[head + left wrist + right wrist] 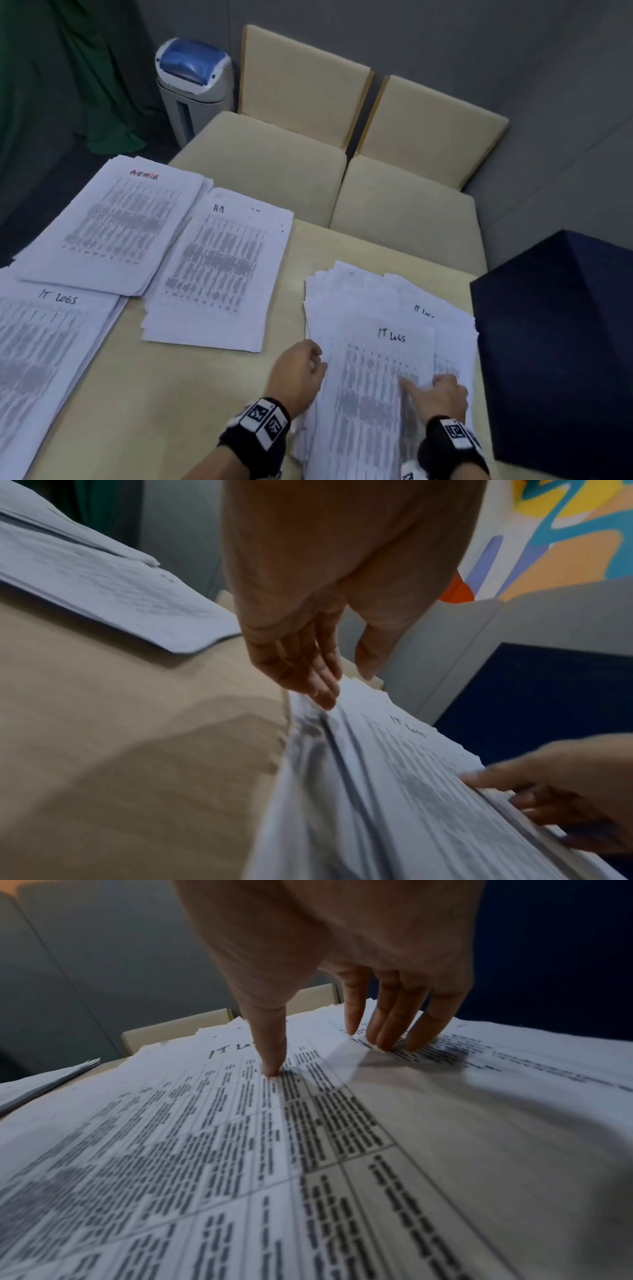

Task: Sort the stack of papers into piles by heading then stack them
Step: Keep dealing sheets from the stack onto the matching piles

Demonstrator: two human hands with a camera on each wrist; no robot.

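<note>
The unsorted stack [376,291] lies fanned out at the table's right side. Its top sheet [373,387] is headed "IT LOGS" and another "IT" heading peeks out behind. My left hand [317,356] touches the stack's left edge with nearly straight fingers [322,696]. My right hand [423,382] presses its thumb [274,1066] on the top sheet [192,1137], and its straight fingers [387,1034] rest on the sheet beneath, past the top sheet's right edge. Three sorted piles lie to the left: ADMIN [113,219], HR [219,267] and IT LOGS [44,359].
A dark blue box [561,342] stands tight against the stack's right side. Two beige chairs [298,161] are pushed up to the table's far edge. A white shredder bin [193,89] and a green curtain [51,75] stand beyond. Bare tabletop [171,394] shows between the piles.
</note>
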